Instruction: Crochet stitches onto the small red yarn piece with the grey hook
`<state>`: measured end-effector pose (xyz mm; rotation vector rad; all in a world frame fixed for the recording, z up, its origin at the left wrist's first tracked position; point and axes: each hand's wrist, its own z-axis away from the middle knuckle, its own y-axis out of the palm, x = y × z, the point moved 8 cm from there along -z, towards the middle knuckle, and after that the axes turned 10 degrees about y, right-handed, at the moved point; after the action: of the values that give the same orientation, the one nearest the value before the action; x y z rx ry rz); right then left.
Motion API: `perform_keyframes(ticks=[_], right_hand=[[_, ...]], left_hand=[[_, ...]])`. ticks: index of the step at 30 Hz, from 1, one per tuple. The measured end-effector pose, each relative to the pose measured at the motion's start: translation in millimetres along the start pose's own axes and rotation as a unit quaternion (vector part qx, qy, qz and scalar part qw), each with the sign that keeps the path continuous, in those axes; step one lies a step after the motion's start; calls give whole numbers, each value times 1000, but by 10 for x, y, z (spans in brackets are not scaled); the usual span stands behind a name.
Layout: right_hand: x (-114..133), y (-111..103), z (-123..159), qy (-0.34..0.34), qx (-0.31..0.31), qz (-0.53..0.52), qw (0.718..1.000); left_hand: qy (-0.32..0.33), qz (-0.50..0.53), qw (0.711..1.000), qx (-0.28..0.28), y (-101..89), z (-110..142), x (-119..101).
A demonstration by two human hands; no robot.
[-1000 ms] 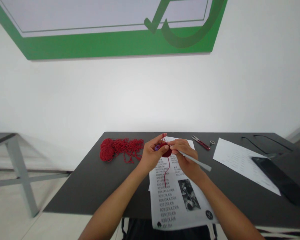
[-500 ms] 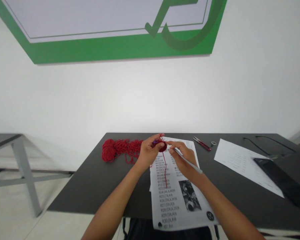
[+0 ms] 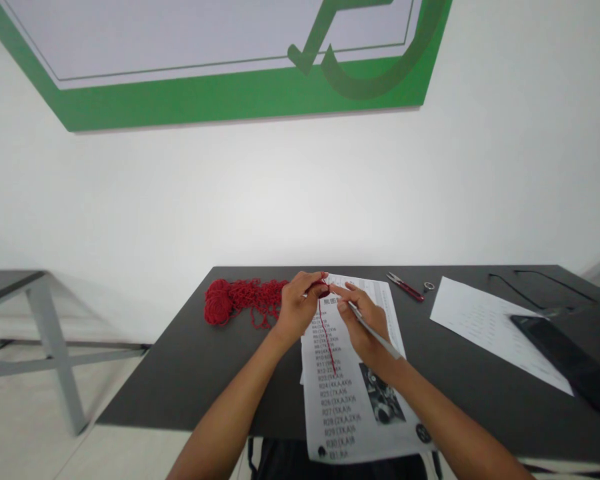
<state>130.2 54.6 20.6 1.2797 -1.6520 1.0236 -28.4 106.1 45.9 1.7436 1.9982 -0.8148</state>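
My left hand [image 3: 300, 301] pinches a small piece of red crochet work [image 3: 324, 289], with red yarn raised over its fingers. In my right hand [image 3: 365, 323] is a crochet hook [image 3: 375, 331] with a grey handle, its tip up against the crochet work. A loose red yarn tail [image 3: 327, 337] hangs from the piece over a printed pattern sheet [image 3: 337, 400]. Left of my left hand lies a ball of red yarn [image 3: 218, 303], with a tangle of loose yarn [image 3: 257, 299] running toward that hand. Fingers partly hide the crochet work.
Small red-handled scissors [image 3: 405, 287] and a ring-shaped metal piece [image 3: 429, 286] lie toward the back of the dark table [image 3: 180, 373]. Farther right are a white printed sheet [image 3: 480, 330], eyeglasses [image 3: 535, 293] and a black phone [image 3: 555, 353]. A wall [image 3: 290, 200] rises behind.
The crochet work has turned in my left hand and shows less of its face. My right hand and the hook have shifted slightly; the yarn tail hangs at a different slant.
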Motion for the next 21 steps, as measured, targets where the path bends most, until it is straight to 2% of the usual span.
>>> perform_keyframes(ticks=[2, 4, 6, 7, 9, 11, 15, 21], right_hand=[[-77, -9, -74, 43, 14, -127, 991], [-145, 25, -155, 76, 48, -278, 956], [-199, 45, -220, 96, 63, -359, 926], [-219, 43, -242, 97, 63, -373, 920], [-236, 22, -261, 86, 56, -358, 928], [-210, 0, -254, 57, 54, -309, 948], [-78, -43, -206, -24, 40, -179, 983], [22, -70, -191, -54, 39, -123, 990]], left_hand=[[-32, 18, 999, -7, 27, 25, 45], [-63, 42, 997, -20, 71, 74, 65], [-71, 54, 996, -9, 148, 127, 30], [-65, 50, 997, 2, 182, 147, -6], [-43, 34, 998, 8, 201, 172, -75], [-20, 17, 1000, 10, 193, 177, -119], [7, 27, 998, 64, 257, 171, -122], [9, 59, 992, 110, 303, 168, -159]])
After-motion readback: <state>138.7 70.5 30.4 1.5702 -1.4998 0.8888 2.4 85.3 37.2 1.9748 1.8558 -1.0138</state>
